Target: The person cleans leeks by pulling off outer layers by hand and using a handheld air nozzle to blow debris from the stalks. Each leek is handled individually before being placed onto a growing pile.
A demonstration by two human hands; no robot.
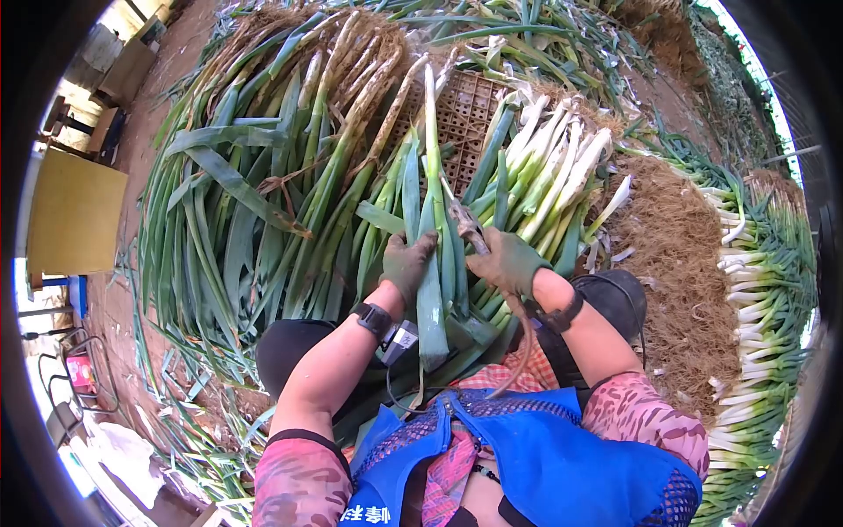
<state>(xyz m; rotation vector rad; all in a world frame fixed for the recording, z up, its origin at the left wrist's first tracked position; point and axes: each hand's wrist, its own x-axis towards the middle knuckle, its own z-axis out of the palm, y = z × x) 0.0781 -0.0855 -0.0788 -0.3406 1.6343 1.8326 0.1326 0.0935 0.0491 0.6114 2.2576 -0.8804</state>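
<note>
My left hand (407, 268), in a dark green glove, is closed around the green leaves of a leek (430, 132). The leek's pale root end points away from me, and its broad leaves hang toward my lap. In my right hand (509, 262), also gloved, is a dirt-covered air blow gun (466, 221). Its nozzle tilts up toward the leek's stalk, close beside it; contact cannot be made out. A brown hose (527, 338) runs from it down to my lap. Peeled white leeks (558, 162) lie just beyond my right hand.
Unpeeled leeks with dirty roots (263, 176) are heaped on the left. A brown plastic crate (465, 114) shows behind the leek. Right of me lies a mat of roots (672, 281), then a long row of white-stemmed leeks (746, 351). A yellow board (75, 211) stands far left.
</note>
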